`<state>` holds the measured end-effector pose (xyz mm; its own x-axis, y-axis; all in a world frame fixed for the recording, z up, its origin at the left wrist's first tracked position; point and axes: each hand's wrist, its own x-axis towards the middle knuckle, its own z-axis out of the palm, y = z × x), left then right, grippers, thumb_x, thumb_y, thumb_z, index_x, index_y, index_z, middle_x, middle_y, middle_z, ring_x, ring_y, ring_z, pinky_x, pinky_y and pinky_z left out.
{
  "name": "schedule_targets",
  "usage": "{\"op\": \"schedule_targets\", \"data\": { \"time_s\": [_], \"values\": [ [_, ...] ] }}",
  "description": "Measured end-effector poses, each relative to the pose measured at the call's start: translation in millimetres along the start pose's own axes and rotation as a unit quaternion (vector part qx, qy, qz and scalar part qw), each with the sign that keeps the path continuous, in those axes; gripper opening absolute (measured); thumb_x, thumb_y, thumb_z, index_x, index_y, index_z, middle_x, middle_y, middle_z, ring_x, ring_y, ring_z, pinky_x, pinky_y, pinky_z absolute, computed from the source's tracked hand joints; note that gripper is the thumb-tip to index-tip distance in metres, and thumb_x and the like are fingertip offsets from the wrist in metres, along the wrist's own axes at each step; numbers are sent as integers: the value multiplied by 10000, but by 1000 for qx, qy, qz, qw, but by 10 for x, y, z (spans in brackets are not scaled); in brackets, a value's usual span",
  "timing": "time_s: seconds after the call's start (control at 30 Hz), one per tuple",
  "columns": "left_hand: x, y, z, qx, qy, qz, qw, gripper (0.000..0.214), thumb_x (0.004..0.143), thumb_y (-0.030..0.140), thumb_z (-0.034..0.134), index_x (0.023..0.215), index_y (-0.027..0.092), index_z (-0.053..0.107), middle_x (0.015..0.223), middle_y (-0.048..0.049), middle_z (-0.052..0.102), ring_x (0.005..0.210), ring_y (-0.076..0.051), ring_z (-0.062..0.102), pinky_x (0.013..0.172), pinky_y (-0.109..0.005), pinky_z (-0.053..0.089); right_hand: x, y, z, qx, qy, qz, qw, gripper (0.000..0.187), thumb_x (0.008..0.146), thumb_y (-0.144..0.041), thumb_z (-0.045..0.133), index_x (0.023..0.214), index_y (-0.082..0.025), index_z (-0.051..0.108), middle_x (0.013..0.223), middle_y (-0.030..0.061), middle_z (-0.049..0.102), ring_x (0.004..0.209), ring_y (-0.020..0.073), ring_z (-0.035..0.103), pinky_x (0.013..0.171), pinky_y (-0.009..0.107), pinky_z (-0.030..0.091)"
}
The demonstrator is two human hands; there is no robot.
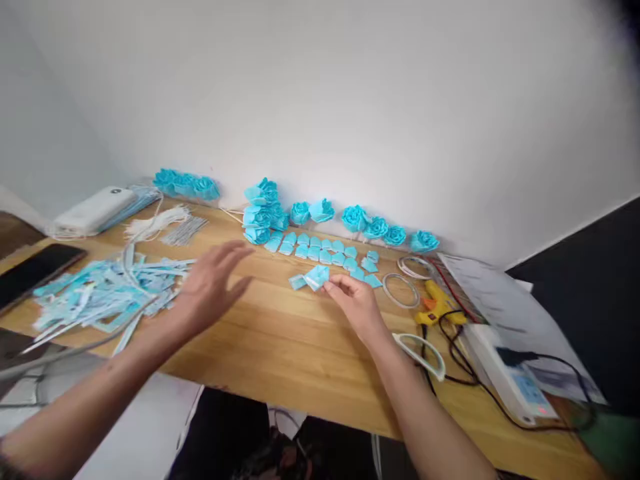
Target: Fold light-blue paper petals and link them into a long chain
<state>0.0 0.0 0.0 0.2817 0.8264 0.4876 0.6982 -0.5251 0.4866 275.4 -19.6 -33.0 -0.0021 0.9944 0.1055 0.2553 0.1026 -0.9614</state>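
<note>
Where the right hand [356, 301] rests on the wooden table [290, 353], its thumb and fingertips are pinched on a folded blue ribbon piece [317, 276]. The piece lies on the table just in front of two rows of folded blue petals [327, 252]. A smaller blue scrap [297, 282] sits just beside the held piece, on its left.

The left hand [213, 285] is spread wide, palm down, holding nothing. It is blurred, so whether it touches the table cannot be told. It is near the right edge of a loose pile of blue ribbon strips [105, 293] and well apart from the right hand.

Other items noted:
- A cluster of blue ribbon roses [264, 212] stands against the wall behind the petals.
- A line of single roses [375, 228] runs to the right of that cluster.
- Wire coils [401, 290] lie to the right of the right hand, with a yellow glue gun [436, 303] just beyond them.
- A white power strip [510, 377] with black cable lies near the table's right end.
- A white power bank [95, 210] and a dark phone [35, 270] sit at the far left.
</note>
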Motion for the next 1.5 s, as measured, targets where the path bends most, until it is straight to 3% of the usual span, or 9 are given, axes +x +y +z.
{"op": "schedule_targets", "data": {
  "time_s": [0.13,0.3,0.53,0.77,0.87,0.97,1.03,1.2,1.5],
  "values": [
    [270,311,422,-169,-153,-29,973,337,846,388,517,1084,179,633,1064,-81,667,854,-177,612,716,-288,485,-20,-60,1,-16,-8,-11,1000,192,805,-353,586,793,-189,686,813,34,708,769,183,627,721,278,454],
    [516,406,677,-312,-261,-67,911,250,815,360,537,848,138,648,777,-30,656,693,-132,567,638,-248,425,-16,-89,-21,-20,6,-9,1000,183,797,-345,588,786,-188,681,780,25,693,721,174,612,672,271,448],
    [515,432,787,-416,-215,-143,872,225,743,349,598,677,135,574,587,21,538,550,-87,469,557,-223,363,-6,-83,-28,10,-6,-9,1000,191,823,-358,568,825,-198,672,814,26,691,779,170,611,724,264,453],
    [442,400,865,-433,-209,-164,861,252,731,376,630,693,131,583,571,25,523,529,-77,445,535,-214,350,-9,-69,-15,-25,-11,-9,1000,184,805,-344,588,738,-185,651,716,5,639,676,142,562,634,240,415],
    [428,402,853,-427,-160,-153,877,258,773,390,593,727,136,583,586,25,526,539,-81,455,542,-213,366,-11,-76,-19,-35,3,-11,999,192,807,-344,577,728,-183,647,718,7,646,671,144,564,632,241,416],
    [391,441,819,-358,-60,-119,924,240,821,370,557,739,146,584,607,23,539,552,-84,456,540,-208,363,-11,-84,-20,-45,23,-12,999,199,803,-348,576,715,-182,641,699,5,637,649,141,553,620,240,411],
    [353,476,809,-287,-32,-65,955,217,827,330,563,710,150,595,616,17,557,558,-85,456,540,-207,354,-13,-85,-17,-51,27,-12,998,199,797,-350,581,710,-181,638,659,-4,609,613,133,528,588,235,396],
    [284,503,867,-158,-30,56,985,114,822,226,571,761,167,647,620,12,576,586,-97,490,585,-219,369,-20,-94,-3,-59,31,-30,997,196,793,-347,589,715,-175,642,650,-8,594,601,126,513,576,228,395],
    [284,536,870,-120,-52,34,991,119,802,263,598,812,177,681,668,-1,626,609,-114,523,617,-235,391,-39,-108,33,-93,32,-59,993,153,796,-277,570,720,-177,658,703,4,655,664,143,581,640,233,432]
  ]
}}
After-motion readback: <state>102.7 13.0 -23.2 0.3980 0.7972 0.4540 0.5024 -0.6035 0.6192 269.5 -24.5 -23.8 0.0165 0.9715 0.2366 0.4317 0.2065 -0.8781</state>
